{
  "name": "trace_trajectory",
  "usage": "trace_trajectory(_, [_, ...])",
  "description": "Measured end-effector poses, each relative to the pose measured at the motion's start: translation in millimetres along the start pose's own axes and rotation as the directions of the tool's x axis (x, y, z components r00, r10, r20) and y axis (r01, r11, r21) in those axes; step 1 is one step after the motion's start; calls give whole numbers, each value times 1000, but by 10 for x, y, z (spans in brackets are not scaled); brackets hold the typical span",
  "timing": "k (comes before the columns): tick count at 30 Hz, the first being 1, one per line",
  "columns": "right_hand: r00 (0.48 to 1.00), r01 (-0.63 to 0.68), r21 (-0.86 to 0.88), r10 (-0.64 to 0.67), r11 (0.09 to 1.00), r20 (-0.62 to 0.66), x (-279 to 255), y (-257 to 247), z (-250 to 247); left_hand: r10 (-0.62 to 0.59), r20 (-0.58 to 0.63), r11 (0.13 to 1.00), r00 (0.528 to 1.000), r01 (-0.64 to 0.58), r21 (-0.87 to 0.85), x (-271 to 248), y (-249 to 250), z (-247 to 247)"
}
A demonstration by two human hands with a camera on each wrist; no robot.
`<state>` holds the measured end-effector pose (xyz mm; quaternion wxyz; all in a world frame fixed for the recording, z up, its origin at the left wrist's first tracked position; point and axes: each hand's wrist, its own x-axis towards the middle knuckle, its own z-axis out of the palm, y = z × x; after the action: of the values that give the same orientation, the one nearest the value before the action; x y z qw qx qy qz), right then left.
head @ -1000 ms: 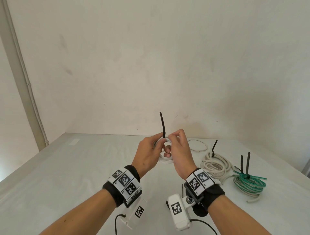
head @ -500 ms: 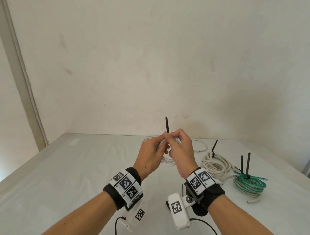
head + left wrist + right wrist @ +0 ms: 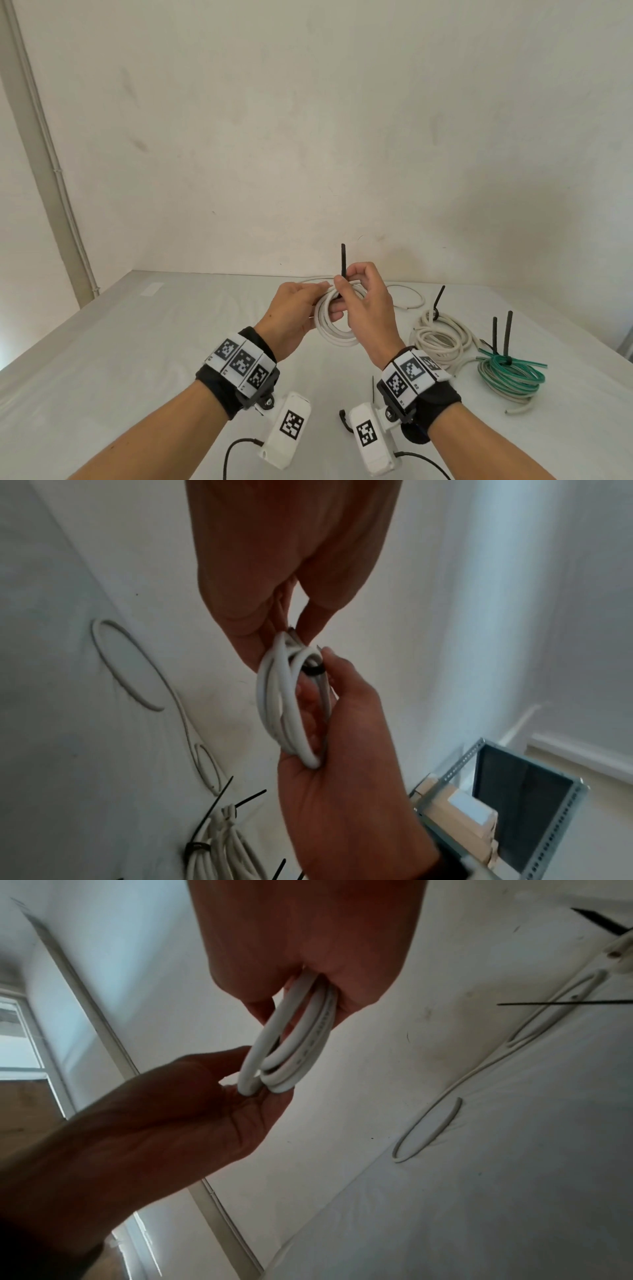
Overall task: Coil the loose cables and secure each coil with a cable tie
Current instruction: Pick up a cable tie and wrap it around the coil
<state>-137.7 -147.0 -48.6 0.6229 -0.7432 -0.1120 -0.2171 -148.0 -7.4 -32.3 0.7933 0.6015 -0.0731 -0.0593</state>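
My left hand (image 3: 294,313) grips the white cable coil (image 3: 337,330); my right hand (image 3: 368,305) pinches its upright black cable tie (image 3: 343,262); cable print unreadable.

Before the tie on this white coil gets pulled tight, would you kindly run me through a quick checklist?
1. Left hand grips the white coil: ok.
2. Black cable tie wraps the coil: ok.
3. Right hand pinches the tie: ok.
4. Tie cinched snug: cannot tell.
5. Coil loops gathered together: ok.
6. Thin white cable on the table coiled: not ok.
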Motion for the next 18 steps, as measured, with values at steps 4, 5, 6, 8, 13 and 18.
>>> trace_trajectory(4, [1000,27,-36,-27,999,7,-40,59,0,6,-7,999,1000,-6,37,22,-23,-60])
trace_trajectory(5, [999,41,-52,-41,998,0,-48,76,8,33,-28,996,999,-31,84,20,-40,-52])
trace_trajectory(6, [998,62,-81,-63,995,-8,-52,98,18,69,-45,989,997,-63,136,15,-58,-40])
trace_trajectory(8, [995,94,-135,-97,986,-17,-54,146,37,139,-57,968,989,-124,216,9,-88,-19])
trace_trajectory(13, [984,161,-255,-176,954,-36,-37,120,79,181,-80,979,980,-172,112,-32,-123,33])
trace_trajectory(18, [970,174,-397,-226,901,-87,-9,42,132,179,-128,981,976,-187,-58,-82,-181,229])
